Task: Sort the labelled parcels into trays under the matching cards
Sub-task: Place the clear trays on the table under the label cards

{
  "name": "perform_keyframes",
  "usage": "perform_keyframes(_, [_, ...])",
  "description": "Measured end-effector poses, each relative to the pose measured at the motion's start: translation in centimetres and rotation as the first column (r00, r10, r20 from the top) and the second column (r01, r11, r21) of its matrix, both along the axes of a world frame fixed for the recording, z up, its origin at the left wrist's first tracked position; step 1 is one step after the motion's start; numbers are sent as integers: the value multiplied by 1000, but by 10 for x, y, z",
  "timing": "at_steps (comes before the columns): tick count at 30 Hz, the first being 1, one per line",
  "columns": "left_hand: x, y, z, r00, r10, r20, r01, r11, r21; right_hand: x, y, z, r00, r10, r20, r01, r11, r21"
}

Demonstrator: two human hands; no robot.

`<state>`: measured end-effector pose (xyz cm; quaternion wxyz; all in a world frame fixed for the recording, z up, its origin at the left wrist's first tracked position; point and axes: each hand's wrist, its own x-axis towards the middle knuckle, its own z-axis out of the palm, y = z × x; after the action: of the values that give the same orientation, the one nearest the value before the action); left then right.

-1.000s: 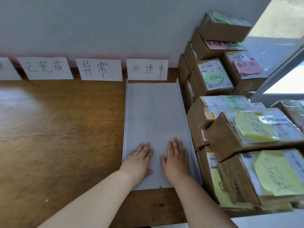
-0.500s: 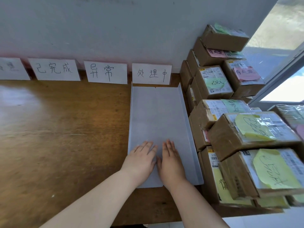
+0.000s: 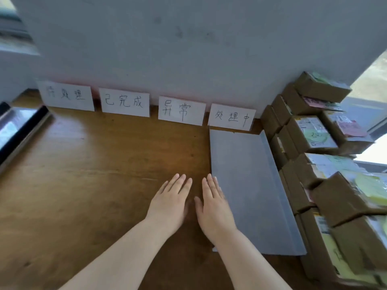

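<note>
Several white handwritten cards lean on the wall: 待处理 point(image 3: 68, 96), 已完成 point(image 3: 125, 102), 异常 point(image 3: 181, 110) and 处理中 point(image 3: 231, 117). A flat grey tray point(image 3: 249, 185) lies under the 处理中 card, with nothing in it. My left hand point(image 3: 170, 203) lies flat on the bare wood with straight fingers. My right hand point(image 3: 213, 206) is flat beside it, its outer edge over the tray's left rim. Brown cardboard parcels point(image 3: 310, 132) with green, yellow and pink labels are stacked at the right.
The wooden table point(image 3: 83, 174) runs left under the other three cards. A shiny dark-edged object point(image 3: 18, 130) lies at the far left edge. The parcel stack point(image 3: 345, 206) walls off the right side, with a window behind it.
Both hands slid left off the tray's floor onto the wood; the right one now only overlaps the tray's left rim. The view swung left, bringing the fourth card into sight.
</note>
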<state>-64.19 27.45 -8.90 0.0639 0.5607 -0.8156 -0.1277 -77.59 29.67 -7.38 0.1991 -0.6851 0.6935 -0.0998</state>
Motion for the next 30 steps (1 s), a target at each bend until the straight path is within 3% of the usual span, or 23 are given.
perform_keyframes(7, [171, -6, -2, 994, 105, -27, -105, 994, -10, 168, -5, -4, 994, 110, 21, -110, 994, -5])
perform_keyframes(12, [293, -7, -2, 976, 215, 44, -216, 976, 15, 281, -11, -8, 976, 216, 35, -217, 976, 24])
perform_keyframes(20, [419, -2, -1, 897, 438, 55, -441, 897, 37, 377, -16, 6, 953, 303, -3, -300, 945, 127])
perform_keyframes(25, [462, 1, -14, 803, 596, 23, -592, 791, 153, 419, -26, 12, 922, 385, -46, -368, 907, 206])
perform_keyframes(30, [481, 5, -27, 744, 664, -75, -600, 713, 364, 454, -38, 9, 905, 426, 7, -414, 874, 254])
